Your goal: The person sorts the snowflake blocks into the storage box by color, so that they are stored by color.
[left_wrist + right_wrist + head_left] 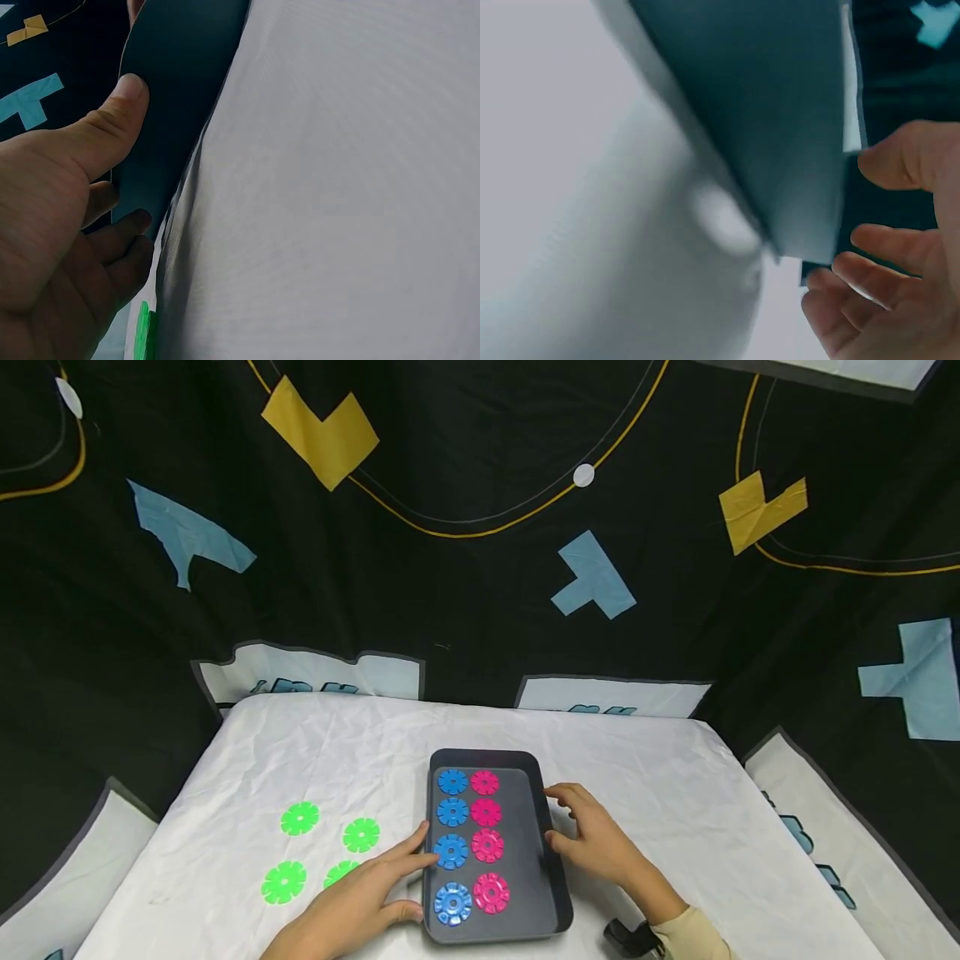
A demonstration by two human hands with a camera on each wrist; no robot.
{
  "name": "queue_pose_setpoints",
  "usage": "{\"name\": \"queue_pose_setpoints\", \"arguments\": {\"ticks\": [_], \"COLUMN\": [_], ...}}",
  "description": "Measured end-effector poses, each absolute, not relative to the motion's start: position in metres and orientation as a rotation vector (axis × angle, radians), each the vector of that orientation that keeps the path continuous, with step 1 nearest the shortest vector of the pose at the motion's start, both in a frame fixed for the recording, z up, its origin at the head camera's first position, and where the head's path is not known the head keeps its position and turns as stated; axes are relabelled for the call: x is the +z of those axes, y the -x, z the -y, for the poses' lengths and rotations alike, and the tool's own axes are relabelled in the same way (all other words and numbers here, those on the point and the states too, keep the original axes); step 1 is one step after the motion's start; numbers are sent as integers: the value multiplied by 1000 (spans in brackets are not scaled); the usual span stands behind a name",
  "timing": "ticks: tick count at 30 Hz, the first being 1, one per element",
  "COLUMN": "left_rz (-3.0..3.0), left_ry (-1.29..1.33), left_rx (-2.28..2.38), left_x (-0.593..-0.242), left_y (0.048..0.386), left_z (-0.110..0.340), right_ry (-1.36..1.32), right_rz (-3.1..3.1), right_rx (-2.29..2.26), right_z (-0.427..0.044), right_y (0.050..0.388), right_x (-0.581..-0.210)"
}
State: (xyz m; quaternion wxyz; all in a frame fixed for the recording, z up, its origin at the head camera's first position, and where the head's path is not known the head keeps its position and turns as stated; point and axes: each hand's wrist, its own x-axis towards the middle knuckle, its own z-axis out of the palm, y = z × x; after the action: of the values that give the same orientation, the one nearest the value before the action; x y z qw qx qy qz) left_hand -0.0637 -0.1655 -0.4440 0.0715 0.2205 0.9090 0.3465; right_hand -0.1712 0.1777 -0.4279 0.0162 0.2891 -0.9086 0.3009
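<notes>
A dark grey tray (525, 860) lies on the white cloth, holding a column of blue discs (452, 852) beside a column of pink discs (487, 845). My left hand (345, 906) touches the tray's left side, its thumb and fingers spread along the edge; in the left wrist view the thumb of that hand (67, 202) rests on the tray's side wall (180, 75). My right hand (600, 842) is at the tray's right edge, fingers loosely bent. The right wrist view shows this hand (907, 255) beside the tray wall (772, 127), and contact there is unclear.
Several green discs (300, 818) lie on the white cloth (660, 793) left of the tray, one partly hidden by my left hand. A black curtain (465, 602) with blue and yellow tape pieces stands behind the table. A black wrist device (632, 938) is by the right sleeve.
</notes>
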Motion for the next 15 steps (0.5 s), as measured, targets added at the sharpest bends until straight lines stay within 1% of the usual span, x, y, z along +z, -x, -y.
{"name": "queue_pose_setpoints", "arguments": {"ticks": [6, 9, 15], "left_rz": [-2717, -2710, -2744], "left_ry": [-630, -619, -651], "left_rx": [1040, 1024, 1022], "left_x": [-445, -446, -446], "left_y": [61, 61, 63], "left_z": [168, 167, 166], "right_ry": [-866, -870, -995], "right_rz": [2809, 2791, 2721], "right_rx": [1243, 1278, 1252], "right_z": [-184, -184, -186], "right_y": [165, 161, 161], "right_x": [-457, -464, -469]}}
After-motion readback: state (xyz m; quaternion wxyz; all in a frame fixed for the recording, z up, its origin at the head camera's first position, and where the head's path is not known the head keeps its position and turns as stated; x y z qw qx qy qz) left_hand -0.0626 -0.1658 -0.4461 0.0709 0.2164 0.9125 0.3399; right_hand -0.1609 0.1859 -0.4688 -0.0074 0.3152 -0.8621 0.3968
